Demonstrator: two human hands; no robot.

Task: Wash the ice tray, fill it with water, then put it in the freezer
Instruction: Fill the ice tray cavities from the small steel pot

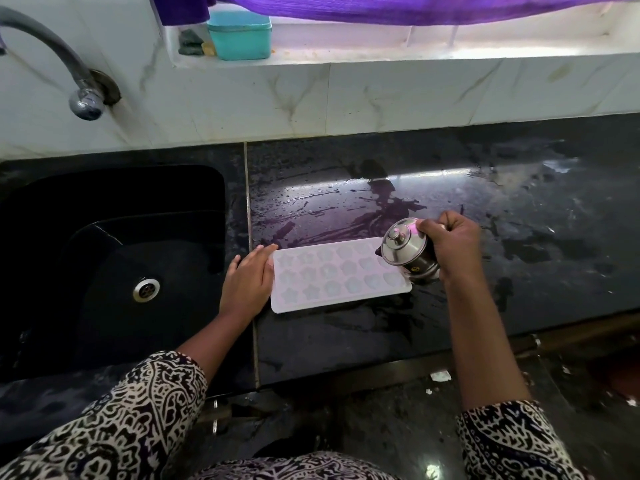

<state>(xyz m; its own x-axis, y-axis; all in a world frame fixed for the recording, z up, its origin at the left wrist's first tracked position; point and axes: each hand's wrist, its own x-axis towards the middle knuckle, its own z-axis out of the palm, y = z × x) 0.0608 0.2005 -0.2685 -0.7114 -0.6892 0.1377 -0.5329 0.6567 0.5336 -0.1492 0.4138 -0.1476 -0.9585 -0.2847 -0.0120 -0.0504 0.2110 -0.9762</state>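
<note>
- The left hand (247,282) is lying flat on the tabletop (502,209) with the fingers straight and relaxed. It's not gripping anything, just resting its side against the left short end of the ice tray (329,277).
- The right hand (452,242) is wrapping around a small steel pot (403,249). The fingers are curling over its body and holding it tilted, with the knobbed lid leaning toward the tray.
- The pot is hanging over the tray's right end and covering that corner. Honestly can't tell if any water is coming out.
- The ice tray is sitting flat on the tabletop just right of the sink (114,216), with its long side running left to right. It's pale and kinda translucent, with three rows of star and flower-ish cavities. Can't tell how full they are.
- The tabletop is black polished stone and it's looking wet, with streaks and puddles catching purplish light behind the tray.
- The sink is black too, with a metal drain (146,289) showing in its floor.
- A curved tap (59,64) is sticking out of the tiled wall (346,98) above the sink.
- Up on the window ledge a teal box (239,34) is sitting with a dark scrub pad (189,41) just to its left. A purple cloth (398,8) is hanging across the top.
- Both arms are showing black-and-white patterned sleeves (138,420) near the bottom.
</note>
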